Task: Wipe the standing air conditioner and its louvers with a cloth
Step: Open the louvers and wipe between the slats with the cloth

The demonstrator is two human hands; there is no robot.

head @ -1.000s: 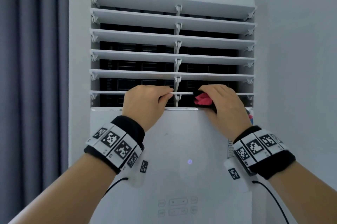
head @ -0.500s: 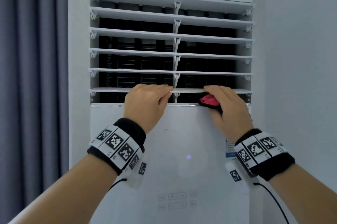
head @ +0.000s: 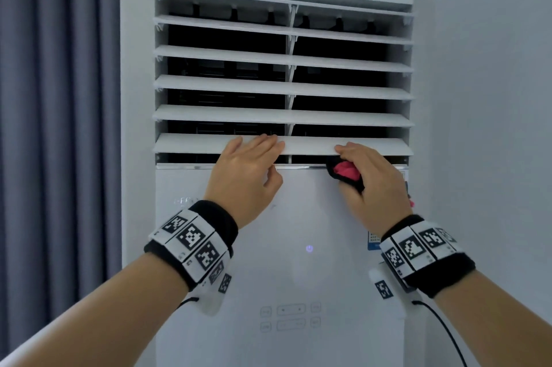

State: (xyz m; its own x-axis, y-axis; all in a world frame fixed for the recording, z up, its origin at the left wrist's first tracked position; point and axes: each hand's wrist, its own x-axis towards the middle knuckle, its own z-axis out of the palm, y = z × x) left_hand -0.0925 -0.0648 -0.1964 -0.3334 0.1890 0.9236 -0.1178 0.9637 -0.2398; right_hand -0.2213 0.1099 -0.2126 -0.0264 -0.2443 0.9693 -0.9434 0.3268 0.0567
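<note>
Head view: six louvers (head: 283, 88). The left hand (head: 245, 175) lies flat-fingered on the lowest louver (head: 191, 144); just beneath it, the right hand (head: 376, 181) grips one pink cloth (head: 345, 171). The logo (head: 186, 200) is unreadable.

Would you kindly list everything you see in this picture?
air conditioner: one, white, centre
louvers: at least six, white, across its upper half
cloth: one, pink and black, below the bottom louver, right
power light: one, bluish, front panel
buttons: six, faint grey, lower panel
curtain: one, grey, left
wall: one, pale, right
wristbands: two, black with checkered markers, both wrists
left hand: one, fingers flat on the bottom louver
right hand: one, grips the cloth
</note>
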